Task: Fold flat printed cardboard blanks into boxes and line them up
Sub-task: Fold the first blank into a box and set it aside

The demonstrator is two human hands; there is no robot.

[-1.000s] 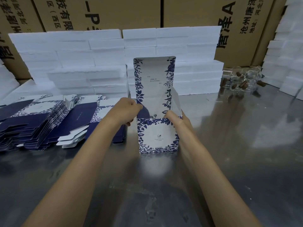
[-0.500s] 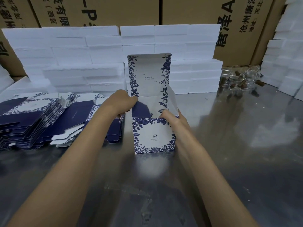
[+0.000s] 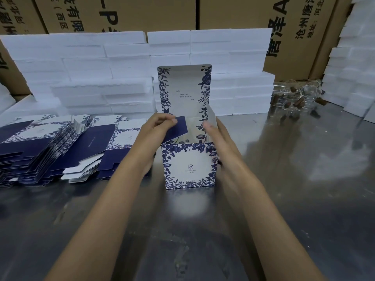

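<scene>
a: where does the job stand?

b: one box (image 3: 189,165) is upright on the steel table (image 3: 284,199), dead centre, its body squared up. the top is not closed: the tall lid panel (image 3: 183,90) stands straight up at the back and both side flaps are out.

a: and the hands?

b: the left hand (image 3: 157,128) pinches the dark blue left flap (image 3: 178,128) between thumb and fingers, closed on it. the right hand (image 3: 218,136) lies along the right side with fingers fairly straight against the pale right flap (image 3: 210,118); i can't tell whether it grips or only presses.

a: what's left?

b: my guess is both flaps go in, then the lid comes down and tucks. beyond that, nearly everything: a thick spread of flat blanks (image 3: 50,147) waits to the left, and i see no row of finished boxes anywhere.

a: room to work?

b: plenty on the right, bare steel out to some glass bottles (image 3: 298,96) far back. the left is tight, with the blanks close beside the left forearm. white foam blocks (image 3: 113,78) wall the rear, just behind the lid.
</scene>
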